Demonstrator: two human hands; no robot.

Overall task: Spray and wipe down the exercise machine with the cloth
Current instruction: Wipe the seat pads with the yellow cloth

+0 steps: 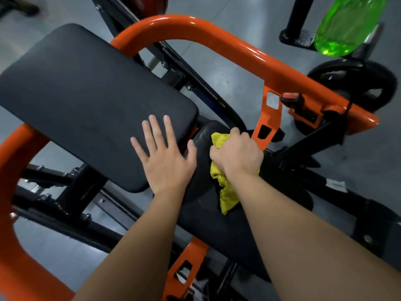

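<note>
Head camera view, looking down over two bare forearms at an exercise machine (217, 38) that stands on a grey floor (217, 61). Its thick orange tube frame curves round beyond the fingertips of both hands and runs off past the right fingers; another orange bend shows out to the left of the left fingers.

A large black pad (86, 94) with rounded corners lies slantwise under the left fingers and reaches far up and left of them. A smaller black pad (217, 231) lies under the right fingers and runs back between the forearms. Well beyond the right fingers and to their right is a black wheel (355, 83). Farther off the same way, at the top right corner, is a blurred bright green spray bottle (345, 27); what it rests on cannot be made out.

The left hand (165, 161) lies flat on the near end of the large pad, fingers straight and spread, thumb stretched toward the smaller pad. The right hand (238, 155) is closed in a fist round a yellow cloth (227, 196), pressing it onto the smaller pad; cloth bulges out ahead of the knuckles and hangs below the wrist. Just beyond the right fingers, on an orange bracket, sits a small red-topped knob (290, 97).
</note>
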